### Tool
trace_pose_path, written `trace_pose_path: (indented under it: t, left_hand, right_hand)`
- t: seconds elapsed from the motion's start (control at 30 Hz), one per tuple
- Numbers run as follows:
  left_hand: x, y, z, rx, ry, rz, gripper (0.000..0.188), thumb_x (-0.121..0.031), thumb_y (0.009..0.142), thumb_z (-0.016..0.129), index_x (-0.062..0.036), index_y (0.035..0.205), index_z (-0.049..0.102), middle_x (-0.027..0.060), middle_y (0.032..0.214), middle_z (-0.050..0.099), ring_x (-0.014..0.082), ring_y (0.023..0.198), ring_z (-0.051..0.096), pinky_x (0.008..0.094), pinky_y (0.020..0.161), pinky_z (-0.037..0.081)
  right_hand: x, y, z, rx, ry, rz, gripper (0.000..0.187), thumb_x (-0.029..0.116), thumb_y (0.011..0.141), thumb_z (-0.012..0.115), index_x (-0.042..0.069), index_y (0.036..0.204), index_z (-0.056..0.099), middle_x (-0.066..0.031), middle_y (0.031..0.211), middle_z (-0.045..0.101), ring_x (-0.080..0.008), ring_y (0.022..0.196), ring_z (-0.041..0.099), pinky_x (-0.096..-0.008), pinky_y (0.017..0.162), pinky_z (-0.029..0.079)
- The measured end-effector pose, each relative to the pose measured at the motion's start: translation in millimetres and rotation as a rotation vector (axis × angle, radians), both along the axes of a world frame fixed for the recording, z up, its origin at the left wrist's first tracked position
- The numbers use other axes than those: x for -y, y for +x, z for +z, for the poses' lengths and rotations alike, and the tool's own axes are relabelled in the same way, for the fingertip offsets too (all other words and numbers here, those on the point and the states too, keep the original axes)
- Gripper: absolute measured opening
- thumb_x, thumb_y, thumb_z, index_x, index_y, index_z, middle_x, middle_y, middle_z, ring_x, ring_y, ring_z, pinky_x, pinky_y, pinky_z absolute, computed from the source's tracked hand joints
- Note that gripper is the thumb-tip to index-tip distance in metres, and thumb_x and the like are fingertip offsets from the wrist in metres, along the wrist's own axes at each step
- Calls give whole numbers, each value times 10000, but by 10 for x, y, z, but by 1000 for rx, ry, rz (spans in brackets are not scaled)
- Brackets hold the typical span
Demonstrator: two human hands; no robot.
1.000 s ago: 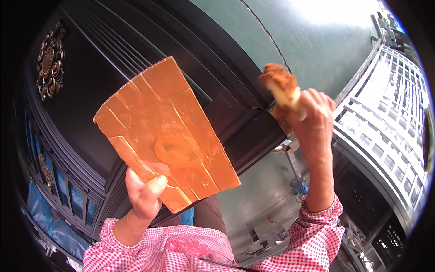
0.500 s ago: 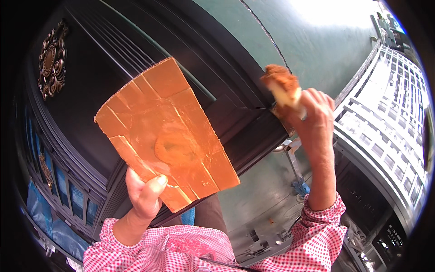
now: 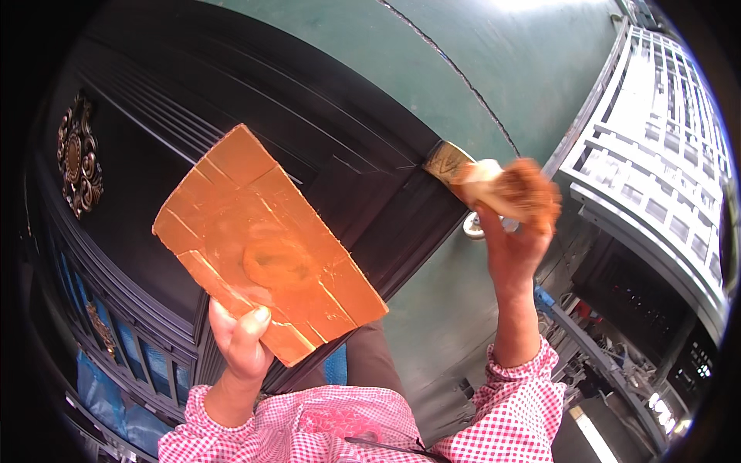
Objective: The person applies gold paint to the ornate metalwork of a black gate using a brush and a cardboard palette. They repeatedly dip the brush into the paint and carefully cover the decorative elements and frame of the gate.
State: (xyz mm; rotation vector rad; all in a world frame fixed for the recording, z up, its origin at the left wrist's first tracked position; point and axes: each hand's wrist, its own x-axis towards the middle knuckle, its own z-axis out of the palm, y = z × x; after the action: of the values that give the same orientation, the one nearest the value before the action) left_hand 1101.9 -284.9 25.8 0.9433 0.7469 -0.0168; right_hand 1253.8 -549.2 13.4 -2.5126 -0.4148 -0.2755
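My left hand grips the lower left edge of a copper-orange coated cardboard sheet, thumb on top. The sheet is tilted over a dark door panel, with a darker wet-looking smear near its middle. My right hand is raised past the panel's right corner, its fingers closed round a sponge. That sponge is pale at one end and stained rust-orange at the other, and blurred by motion. A yellowish-brown piece shows at the panel's corner, just beside the sponge.
An ornate bronze-coloured medallion decorates the panel at left. More dark panelling with blue film lies at lower left. White slatted metalwork stands at right above a dark frame. A dark cable crosses the green floor.
My right hand has turned and moved slightly down, so the sponge's stained end now points right instead of up. The cardboard has shifted a little left and down in view.
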Motion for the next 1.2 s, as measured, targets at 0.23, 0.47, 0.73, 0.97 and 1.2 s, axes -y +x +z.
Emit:
trace_pose_path:
  t: [0.23,0.47,0.73,0.97,1.2]
  left_hand:
    - [54,45,52,16,46,6,626,-42,689,463,24,1282,272,152,1176,442,238,1066,476,354,922,390]
    - [158,78,93,-17,204,-30,615,-160,713,492,28,1258,276,163,1141,449,238,1033,505,353,895,429]
    - [265,149,162,-23,238,-88,645,-152,660,506,35,1241,301,157,1139,448,231,1023,485,339,901,400]
    - [467,227,225,-36,274,-123,648,-164,652,509,33,1233,302,162,1132,450,246,1017,494,355,895,415]
    - [550,213,199,-41,273,-112,605,-158,658,500,22,1208,321,161,1124,455,251,1017,501,364,896,419]
  right_hand:
    - [231,-294,-184,-51,236,-212,264,144,658,710,49,885,613,-84,926,582,-232,880,527,-337,786,420]
    - [345,-404,-396,-97,419,-307,181,118,757,654,28,905,600,-75,936,551,-189,846,554,-304,743,452]
    - [279,-426,-589,-124,683,-377,286,68,620,722,35,885,621,-79,887,548,-188,800,556,-275,676,465]
    - [348,-399,-778,-32,567,-272,322,48,602,728,13,899,608,-86,912,545,-169,795,566,-263,686,466]
    - [302,-446,-820,38,677,-232,329,46,575,741,43,875,606,-82,882,549,-193,776,559,-287,659,464]
